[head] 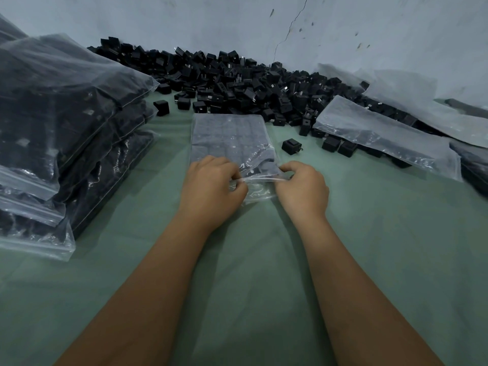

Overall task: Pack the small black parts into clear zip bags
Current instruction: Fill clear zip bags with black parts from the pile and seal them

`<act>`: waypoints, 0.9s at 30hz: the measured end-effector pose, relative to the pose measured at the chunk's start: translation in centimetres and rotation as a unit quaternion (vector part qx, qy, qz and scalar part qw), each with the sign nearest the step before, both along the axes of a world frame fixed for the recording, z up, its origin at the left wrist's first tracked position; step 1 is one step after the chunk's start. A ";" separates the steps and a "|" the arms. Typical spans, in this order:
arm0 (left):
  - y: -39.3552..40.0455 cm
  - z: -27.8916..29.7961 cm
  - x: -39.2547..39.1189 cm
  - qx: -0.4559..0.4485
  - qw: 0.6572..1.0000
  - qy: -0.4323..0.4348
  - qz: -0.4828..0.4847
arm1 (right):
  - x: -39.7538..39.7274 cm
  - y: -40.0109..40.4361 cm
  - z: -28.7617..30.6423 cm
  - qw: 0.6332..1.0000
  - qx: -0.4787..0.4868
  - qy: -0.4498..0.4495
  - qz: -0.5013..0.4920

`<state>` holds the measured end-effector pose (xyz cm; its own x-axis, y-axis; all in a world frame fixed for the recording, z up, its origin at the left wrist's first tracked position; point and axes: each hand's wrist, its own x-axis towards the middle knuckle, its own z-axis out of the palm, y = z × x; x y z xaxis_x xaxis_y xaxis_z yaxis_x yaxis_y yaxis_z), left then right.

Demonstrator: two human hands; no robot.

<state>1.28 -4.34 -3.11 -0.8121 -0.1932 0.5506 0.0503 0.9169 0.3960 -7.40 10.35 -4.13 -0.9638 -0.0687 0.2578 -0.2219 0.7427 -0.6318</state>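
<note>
- Clear plastic: a filled zip bag [229,138] lies flat on the green cloth [250,260], its mouth toward the person.
- The left hand [211,186] and right hand [303,188] each pinch the bag's zip strip.
- Loose black parts [232,80] are heaped behind; filled bags [52,128] are stacked at left.

Black loose parts [232,83]; clear, glossy zip bags [229,143]; plain muted green cloth [237,260]; pale grey-blue wall [184,19], dark-flecked.
</note>
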 end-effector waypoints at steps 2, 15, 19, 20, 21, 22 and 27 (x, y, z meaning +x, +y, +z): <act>0.0 0.0 0.0 -0.001 1.000 -0.004 -0.002 | 0.0 -0.1 0.0 1.000 -0.002 0.001 -0.006; 0.1 0.2 0.1 0.001 1.000 -0.002 -0.008 | -0.5 -0.6 0.5 0.996 0.075 0.012 -0.036; 0.1 0.3 0.2 0.002 1.000 0.002 -0.019 | -0.4 -0.6 0.3 0.997 0.068 0.010 -0.027; 0.0 0.3 0.3 0.001 1.000 0.004 -0.020 | -0.4 -0.5 0.2 0.998 0.057 0.012 -0.022; 0.0 0.2 0.3 0.000 1.000 0.006 -0.020 | -0.5 -0.3 0.2 0.999 0.037 0.012 -0.013; 0.0 0.1 0.3 -0.001 1.000 0.008 -0.020 | -0.3 -0.1 0.1 1.000 0.009 0.018 -0.004; 0.0 0.0 0.2 -0.001 1.000 0.011 -0.019 | 0.6 0.5 0.0 0.987 -0.063 0.092 0.117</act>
